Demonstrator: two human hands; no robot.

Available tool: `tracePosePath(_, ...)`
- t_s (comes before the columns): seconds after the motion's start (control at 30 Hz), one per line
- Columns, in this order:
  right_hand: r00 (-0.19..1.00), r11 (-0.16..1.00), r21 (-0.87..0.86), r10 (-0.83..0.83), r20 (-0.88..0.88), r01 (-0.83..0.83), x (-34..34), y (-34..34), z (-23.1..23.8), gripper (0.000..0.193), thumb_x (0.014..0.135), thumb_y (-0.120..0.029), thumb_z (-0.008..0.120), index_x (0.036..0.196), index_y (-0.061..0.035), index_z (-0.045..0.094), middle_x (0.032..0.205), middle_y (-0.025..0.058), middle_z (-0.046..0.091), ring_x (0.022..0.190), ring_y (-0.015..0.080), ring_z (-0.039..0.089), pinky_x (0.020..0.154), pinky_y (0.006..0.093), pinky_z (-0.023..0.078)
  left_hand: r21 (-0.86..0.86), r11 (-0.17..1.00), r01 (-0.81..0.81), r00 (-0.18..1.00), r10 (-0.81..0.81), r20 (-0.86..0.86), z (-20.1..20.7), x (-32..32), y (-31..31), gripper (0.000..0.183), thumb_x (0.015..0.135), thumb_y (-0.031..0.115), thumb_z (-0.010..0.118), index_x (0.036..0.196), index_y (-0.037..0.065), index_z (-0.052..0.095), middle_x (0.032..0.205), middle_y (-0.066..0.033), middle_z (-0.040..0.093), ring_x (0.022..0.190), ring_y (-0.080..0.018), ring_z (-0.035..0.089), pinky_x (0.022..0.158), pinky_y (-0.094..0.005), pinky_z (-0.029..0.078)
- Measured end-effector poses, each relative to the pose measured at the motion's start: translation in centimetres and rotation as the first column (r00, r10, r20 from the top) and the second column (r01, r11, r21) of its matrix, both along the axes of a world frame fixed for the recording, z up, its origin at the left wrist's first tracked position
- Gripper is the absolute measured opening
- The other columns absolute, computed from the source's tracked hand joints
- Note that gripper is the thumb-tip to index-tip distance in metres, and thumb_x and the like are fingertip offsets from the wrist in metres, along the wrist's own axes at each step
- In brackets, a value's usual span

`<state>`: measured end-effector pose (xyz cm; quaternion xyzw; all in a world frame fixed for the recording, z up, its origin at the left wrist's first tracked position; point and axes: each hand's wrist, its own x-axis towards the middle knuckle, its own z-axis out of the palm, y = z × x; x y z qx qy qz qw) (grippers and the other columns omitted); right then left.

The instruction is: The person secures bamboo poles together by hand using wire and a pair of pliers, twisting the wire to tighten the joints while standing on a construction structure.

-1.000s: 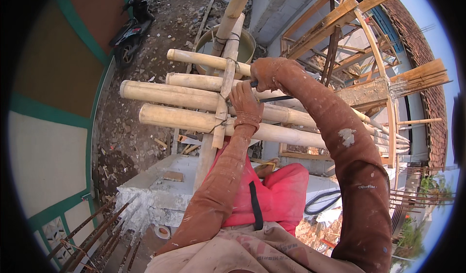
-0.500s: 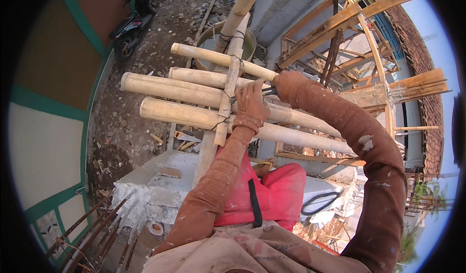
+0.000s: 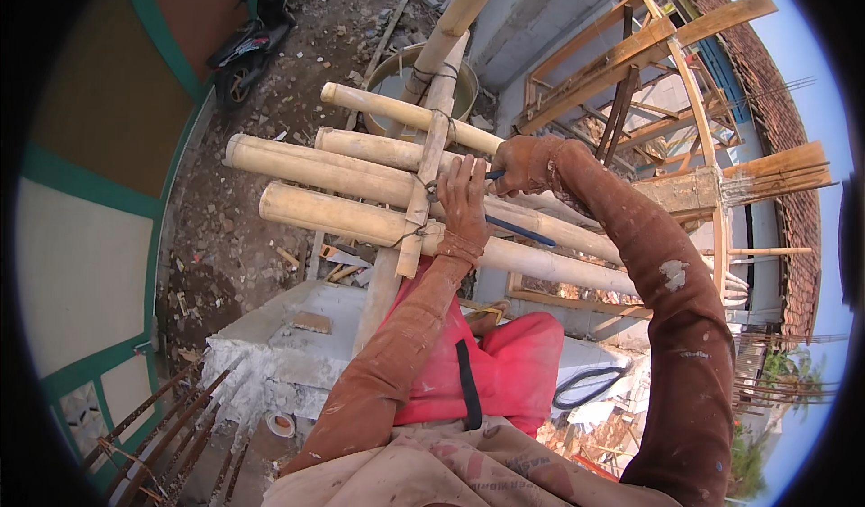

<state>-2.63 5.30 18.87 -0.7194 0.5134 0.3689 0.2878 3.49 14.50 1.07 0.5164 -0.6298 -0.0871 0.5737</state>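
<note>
Blue-handled pincers [image 3: 521, 230] lie across the bamboo poles, their two handles spread apart. My right hand [image 3: 524, 165] is closed around the upper handle. The lower handle sticks out free beside my left wrist. My left hand [image 3: 463, 203] is bent over the pincers' head at a wire tie [image 3: 425, 183], fingers close together; what they grip is hidden. Under both hands run several bamboo poles [image 3: 315, 167], crossed by a wooden batten [image 3: 421, 205] and bound to it with dark wire.
A thick upright pole [image 3: 464, 12] and a round tub [image 3: 464, 88] stand beyond the batten. Rusty rebar [image 3: 167, 435] juts up at lower left beside a rough concrete ledge [image 3: 270, 327]. A motorbike [image 3: 248, 48] is parked far left. Timber framing [image 3: 631, 48] rises at right.
The pincers' handles have spread, and the lower one now shows apart from my right hand. My right hand has shifted slightly left and down. My left hand stays at the tie.
</note>
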Motion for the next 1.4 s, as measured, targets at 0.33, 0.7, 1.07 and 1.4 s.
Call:
tracePosePath(0.33, 0.873, 0.971, -0.032, 0.199, -0.445, -0.238, 6.9, -1.4, 2.0, 0.028, 0.077, -0.035, 0.065, 0.089, -0.0107, 0.071, 0.079, 0.0009, 0.068, 0.076, 0.0187, 0.064, 0.070, 0.0349, 0.049, 0.181, 0.983, -0.034, 0.978, 0.070, -0.196, 1.0, -0.3, 0.2, 0.090, 0.062, -0.004, 0.059, 0.142, 0.001, 0.021, 0.144, -0.0191, 0.024, 0.135, -0.0359, 0.021, 0.109, -0.0533, 0.014)
tracePosePath(0.7, 0.938, 0.935, -0.146, 0.296, -0.178, -0.323, 4.2, -2.6, 1.9, 0.034, 0.071, -0.033, 0.068, 0.095, -0.0086, 0.070, 0.078, 0.0073, 0.069, 0.071, 0.0242, 0.065, 0.067, 0.0358, 0.051, 0.296, 0.934, 0.199, 0.975, -0.157, -0.158, 1.0, 1.8, -2.5, 0.075, 0.052, 0.003, 0.072, 0.121, 0.003, 0.045, 0.099, -0.0118, 0.053, 0.096, -0.0331, 0.050, 0.088, -0.0441, 0.037)
tracePosePath(1.07, 0.550, 0.176, -0.566, 0.578, -0.602, -0.805, 0.0, 5.6, -1.4, 0.043, 0.079, -0.023, 0.055, 0.118, -0.0042, 0.052, 0.099, 0.0121, 0.059, 0.099, 0.0286, 0.055, 0.087, 0.0412, 0.040, 0.101, 0.991, 0.086, 0.983, -0.068, -0.170, 0.5, 1.1, -3.4, 0.046, 0.054, 0.003, 0.071, 0.095, 0.007, 0.052, 0.086, -0.0111, 0.054, 0.082, -0.0331, 0.052, 0.074, -0.0430, 0.040)
tracePosePath(1.4, 0.878, 0.841, -0.321, 0.317, -0.359, -0.435, -0.3, 1.2, -1.4, 0.015, 0.079, -0.020, 0.061, 0.081, -0.0060, 0.067, 0.072, 0.0116, 0.065, 0.064, 0.0239, 0.065, 0.059, 0.0364, 0.053, 0.325, 0.915, 0.240, 0.968, -0.198, -0.156, 3.8, 1.8, -2.1, 0.050, 0.063, 0.001, 0.061, 0.111, 0.008, 0.053, 0.102, -0.0141, 0.058, 0.100, -0.0313, 0.054, 0.085, -0.0392, 0.041)
